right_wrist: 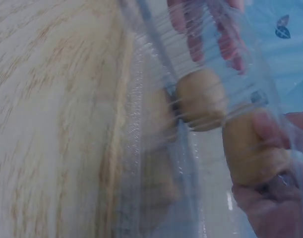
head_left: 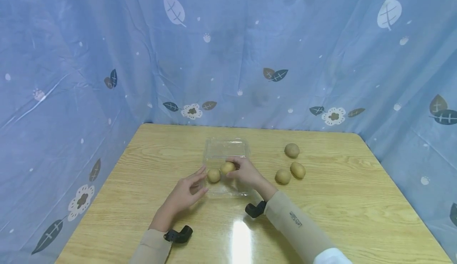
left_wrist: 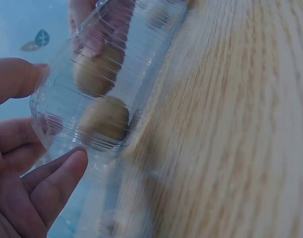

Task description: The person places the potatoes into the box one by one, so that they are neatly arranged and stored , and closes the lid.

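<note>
A clear plastic clamshell box (head_left: pixel 228 194) lies on the table with its hinged lid (head_left: pixel 225 148) raised at the back. My right hand (head_left: pixel 246 173) pinches a potato (head_left: pixel 227 168) between thumb and fingers, inside or just over the box. Beside it, at the box's left end, sits another potato (head_left: pixel 214 175). My left hand (head_left: pixel 187 192) is at that left end, fingers loosely spread, fingertips right at the plastic wall. Through the ribbed wall (left_wrist: pixel 141 44) in the left wrist view, both potatoes show close together. The right wrist view is blurred, with the held potato (right_wrist: pixel 248 148) behind the plastic.
On the table (head_left: pixel 143 200) right of the box lie three more potatoes: one at the back (head_left: pixel 292 150), one at the right (head_left: pixel 298 170) and one nearer (head_left: pixel 283 176). A blue patterned curtain (head_left: pixel 228 58) hangs along the table's back and sides.
</note>
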Demonstrator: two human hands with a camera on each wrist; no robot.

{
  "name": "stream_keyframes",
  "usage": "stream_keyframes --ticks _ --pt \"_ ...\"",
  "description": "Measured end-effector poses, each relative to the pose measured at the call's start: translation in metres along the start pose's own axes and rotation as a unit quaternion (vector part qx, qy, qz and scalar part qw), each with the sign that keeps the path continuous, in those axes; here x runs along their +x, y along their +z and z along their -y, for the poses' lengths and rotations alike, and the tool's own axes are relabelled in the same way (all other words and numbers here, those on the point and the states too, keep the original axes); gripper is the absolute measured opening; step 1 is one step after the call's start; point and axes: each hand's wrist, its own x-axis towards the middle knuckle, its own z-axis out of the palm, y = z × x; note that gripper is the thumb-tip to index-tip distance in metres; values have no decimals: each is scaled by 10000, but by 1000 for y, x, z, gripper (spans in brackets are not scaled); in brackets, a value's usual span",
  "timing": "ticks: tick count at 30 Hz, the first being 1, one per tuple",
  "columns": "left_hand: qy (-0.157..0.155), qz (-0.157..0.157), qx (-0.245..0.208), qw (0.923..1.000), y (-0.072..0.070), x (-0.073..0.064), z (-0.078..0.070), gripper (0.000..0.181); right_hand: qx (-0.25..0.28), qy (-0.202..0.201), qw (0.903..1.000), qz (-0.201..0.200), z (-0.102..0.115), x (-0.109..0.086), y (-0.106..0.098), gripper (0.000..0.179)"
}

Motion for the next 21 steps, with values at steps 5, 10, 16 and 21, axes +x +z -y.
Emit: stream_keyframes --ticks 5,10,16,21 --pt "75 17 25 10000 0 0 3 50 -139 162 9997 96 1 2 4 53" --pt "105 21 58 9999 0 0 3 53 -149 217 9996 38 2 1 5 53" --pt "75 4 111 9999 0 1 1 51 -328 248 9992 13 4 0 5 54" --pt "49 14 81 10000 0 0 1 52 -546 308 9979 143 4 1 6 55"
